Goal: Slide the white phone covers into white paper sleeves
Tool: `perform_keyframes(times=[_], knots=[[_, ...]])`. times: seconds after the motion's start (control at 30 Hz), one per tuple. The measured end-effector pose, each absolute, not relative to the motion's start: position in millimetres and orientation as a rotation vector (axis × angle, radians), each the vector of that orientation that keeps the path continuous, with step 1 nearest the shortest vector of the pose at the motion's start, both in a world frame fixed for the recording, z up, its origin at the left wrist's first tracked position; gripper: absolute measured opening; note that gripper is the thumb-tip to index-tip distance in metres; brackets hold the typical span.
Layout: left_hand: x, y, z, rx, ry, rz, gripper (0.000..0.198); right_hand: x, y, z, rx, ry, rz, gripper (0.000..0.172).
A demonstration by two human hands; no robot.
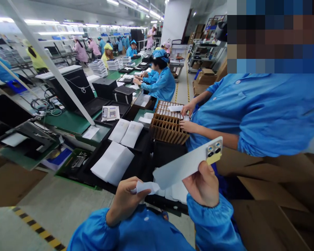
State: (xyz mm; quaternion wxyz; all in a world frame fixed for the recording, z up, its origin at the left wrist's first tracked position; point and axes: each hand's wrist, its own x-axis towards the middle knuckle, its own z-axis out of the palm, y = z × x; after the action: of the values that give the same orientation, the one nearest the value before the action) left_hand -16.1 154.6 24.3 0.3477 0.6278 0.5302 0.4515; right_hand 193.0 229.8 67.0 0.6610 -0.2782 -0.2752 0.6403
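Note:
My right hand [202, 184] grips the lower edge of a white phone back cover [185, 162] with a camera cluster and a yellow tab at its far end, held tilted above my lap. My left hand [125, 200] is closed in a pinch on a small white cloth or film piece [146, 187] right beside the cover's near corner. Both my sleeves are blue. Below the hands lie more white pieces [176, 191] in a black tray.
A co-worker in blue at right has both hands in a cardboard divider box [169, 127] of parts. Black trays with white foam bags [113, 162] sit ahead. A calculator [110, 112], monitors and cables stand left. Cardboard boxes [272, 195] at right. Several workers sit farther along the line.

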Motion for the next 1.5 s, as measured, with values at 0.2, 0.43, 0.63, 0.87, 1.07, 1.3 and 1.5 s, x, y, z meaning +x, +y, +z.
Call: perform_keyframes(times=[0.2,0.43,0.63,0.87,1.07,1.3,1.5], knots=[[-15.6,153.9,20.6,2.095,1.428,1.387,0.018,184.4,229.7,67.0,-0.613,-0.647,1.472,0.024],[-24.7,154.0,15.4,2.444,1.464,1.569,0.029,185.2,225.9,62.2,-0.784,-0.684,1.334,0.02],[-33.3,149.3,20.2,2.651,1.481,1.627,0.023,195.7,225.9,63.9,-1.016,-0.626,1.287,0.036],[-34.4,151.8,24.8,2.738,1.513,1.622,0.021,191.4,221.8,59.8,-1.098,-0.713,1.359,0.042],[-33.5,153.9,25.0,2.755,1.553,1.615,0.019,187.7,222.8,64.6,-1.115,-0.713,1.335,0.043],[-28.8,155.6,21.0,2.801,1.593,1.551,0.022,178.8,229.9,66.5,-1.036,-0.658,1.298,0.056],[-23.6,161.6,20.3,2.778,1.571,1.589,0.022,176.6,237.9,48.7,-0.999,-0.79,1.18,0.07]])
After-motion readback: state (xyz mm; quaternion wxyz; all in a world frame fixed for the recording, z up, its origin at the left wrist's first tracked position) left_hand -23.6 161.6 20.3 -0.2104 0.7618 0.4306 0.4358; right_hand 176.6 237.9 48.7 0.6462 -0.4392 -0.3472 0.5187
